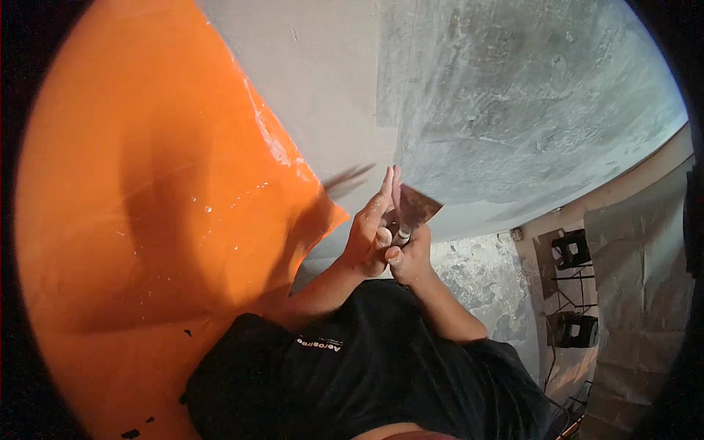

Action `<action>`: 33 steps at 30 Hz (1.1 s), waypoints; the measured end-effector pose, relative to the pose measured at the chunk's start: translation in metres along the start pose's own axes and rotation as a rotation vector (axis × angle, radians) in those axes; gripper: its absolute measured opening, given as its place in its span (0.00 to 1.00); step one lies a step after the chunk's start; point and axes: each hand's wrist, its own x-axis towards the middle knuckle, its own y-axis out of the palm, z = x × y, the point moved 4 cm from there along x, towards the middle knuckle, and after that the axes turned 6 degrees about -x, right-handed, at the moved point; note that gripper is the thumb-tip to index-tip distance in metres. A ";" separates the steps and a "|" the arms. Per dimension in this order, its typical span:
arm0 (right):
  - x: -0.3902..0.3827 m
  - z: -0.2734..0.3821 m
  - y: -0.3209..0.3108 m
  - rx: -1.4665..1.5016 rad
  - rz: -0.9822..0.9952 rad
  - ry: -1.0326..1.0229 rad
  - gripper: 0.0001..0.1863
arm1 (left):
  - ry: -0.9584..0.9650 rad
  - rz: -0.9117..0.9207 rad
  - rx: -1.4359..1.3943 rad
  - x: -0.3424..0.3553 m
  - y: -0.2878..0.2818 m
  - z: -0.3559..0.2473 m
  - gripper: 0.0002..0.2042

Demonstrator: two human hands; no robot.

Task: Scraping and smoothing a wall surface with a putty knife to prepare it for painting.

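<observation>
My hands meet in front of my chest, palms close together with fingers pointing up. In my right hand [411, 258] is a putty knife [419, 208], its handle held under the thumb and its broad, stained blade tilted up and to the right. My left hand [364, 233] rests against the right one with its fingers stretched out straight. White specks dot its skin and thumb. Between the palms, most of the knife's handle is hidden.
An orange sheet [169, 191] covers the left side, with white drips on it. Ahead is a pale surface [315, 73] with a grey, streaky coated area [528, 95]. Flaking wall [484, 275], black stool-like objects [576, 330] and a grey sheet [638, 293] are at right.
</observation>
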 end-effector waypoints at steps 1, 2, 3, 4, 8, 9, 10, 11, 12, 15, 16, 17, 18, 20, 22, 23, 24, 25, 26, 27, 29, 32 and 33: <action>-0.001 -0.002 -0.001 -0.009 0.058 0.049 0.50 | -0.004 0.005 -0.012 0.002 -0.004 0.002 0.55; -0.002 -0.004 -0.001 -0.017 0.117 0.098 0.50 | -0.008 0.010 -0.024 0.005 -0.008 0.002 0.53; -0.003 -0.003 -0.002 -0.019 0.110 0.101 0.50 | 0.036 0.006 -0.060 0.010 -0.011 0.000 0.45; -0.003 -0.004 -0.002 0.044 0.120 0.156 0.49 | -0.033 0.081 -0.107 0.015 -0.015 -0.002 0.39; 0.004 -0.007 -0.004 0.189 0.142 0.192 0.40 | -0.100 -0.039 -0.122 0.012 -0.033 0.015 0.27; 0.007 -0.008 -0.006 0.187 0.070 0.216 0.33 | 0.059 -0.072 0.092 0.009 -0.041 0.021 0.21; 0.010 -0.009 -0.011 0.182 -0.009 0.241 0.26 | 0.057 -0.066 0.087 0.011 -0.039 0.018 0.21; 0.014 -0.003 -0.010 0.138 -0.070 0.289 0.17 | 0.028 -0.124 0.031 0.013 -0.038 0.012 0.16; 0.015 -0.006 -0.005 0.135 -0.077 0.290 0.17 | -0.002 -0.183 -0.024 0.014 -0.038 0.010 0.12; 0.016 -0.021 -0.001 0.254 -0.170 0.209 0.14 | 0.062 -0.220 0.035 0.010 -0.047 0.023 0.07; 0.018 -0.019 -0.002 0.255 -0.175 0.208 0.14 | 0.106 -0.207 0.112 0.011 -0.051 0.020 0.06; 0.021 -0.016 -0.003 0.261 -0.141 0.305 0.14 | 0.105 -0.200 0.112 0.010 -0.052 0.019 0.06; 0.023 -0.015 -0.003 0.266 -0.106 0.400 0.14 | 0.028 -0.202 0.149 0.009 -0.053 0.018 0.07; 0.031 -0.014 -0.004 0.214 -0.120 0.393 0.13 | -0.050 -0.196 0.185 0.009 -0.052 0.015 0.08; 0.035 -0.020 -0.007 0.157 -0.133 0.386 0.13 | -0.129 -0.174 0.198 0.010 -0.049 0.013 0.10; 0.035 -0.028 -0.008 0.167 -0.132 0.362 0.14 | -0.155 -0.140 0.216 0.006 -0.052 0.022 0.09; 0.036 -0.032 -0.009 0.177 -0.130 0.337 0.15 | -0.153 -0.136 0.212 0.006 -0.051 0.032 0.09; 0.038 -0.029 -0.011 0.172 -0.125 0.338 0.15 | -0.087 -0.185 0.073 0.009 -0.047 0.034 0.08; 0.040 -0.024 -0.015 0.139 -0.135 0.364 0.15 | -0.021 -0.234 -0.065 0.012 -0.046 0.035 0.08; 0.042 -0.021 -0.017 0.106 -0.145 0.390 0.14 | -0.070 -0.055 0.133 0.012 -0.049 0.034 0.09; 0.047 -0.020 -0.021 0.114 -0.144 0.350 0.14 | -0.078 -0.033 -0.046 0.015 -0.029 0.022 0.10; 0.054 -0.018 -0.026 0.114 -0.116 0.276 0.14 | -0.155 0.040 -0.336 0.019 -0.020 0.024 0.14; 0.056 -0.015 -0.028 0.099 -0.090 0.307 0.14 | -0.180 0.004 -0.317 0.023 -0.022 0.031 0.14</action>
